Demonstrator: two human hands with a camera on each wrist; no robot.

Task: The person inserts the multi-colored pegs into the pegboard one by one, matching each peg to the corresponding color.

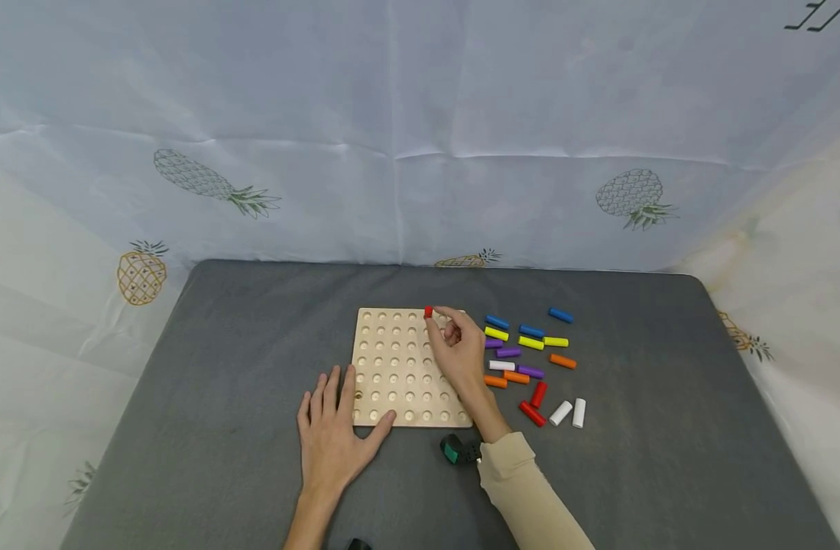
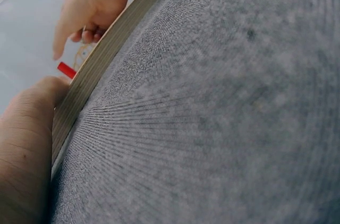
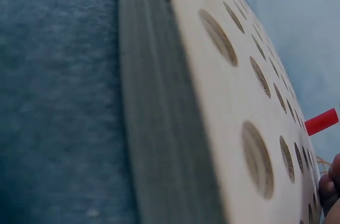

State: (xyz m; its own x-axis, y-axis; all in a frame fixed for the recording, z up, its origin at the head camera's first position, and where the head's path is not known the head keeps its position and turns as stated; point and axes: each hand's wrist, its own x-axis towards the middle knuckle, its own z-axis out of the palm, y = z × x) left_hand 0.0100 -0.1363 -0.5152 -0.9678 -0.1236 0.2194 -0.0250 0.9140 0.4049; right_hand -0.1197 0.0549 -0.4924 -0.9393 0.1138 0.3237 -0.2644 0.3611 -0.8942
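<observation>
The step in hand looks like standing a red peg (image 1: 429, 312) in a hole at the board's (image 1: 385, 370) far edge: it is upright there, the right hand's (image 1: 458, 353) thumb and index at it, though whether they pinch it I cannot tell. The left hand (image 1: 333, 447) has its fingers spread along the board's left side, thumb at the near edge. The next move seems to call for leaving the peg straight and seated, without knocking it.
</observation>
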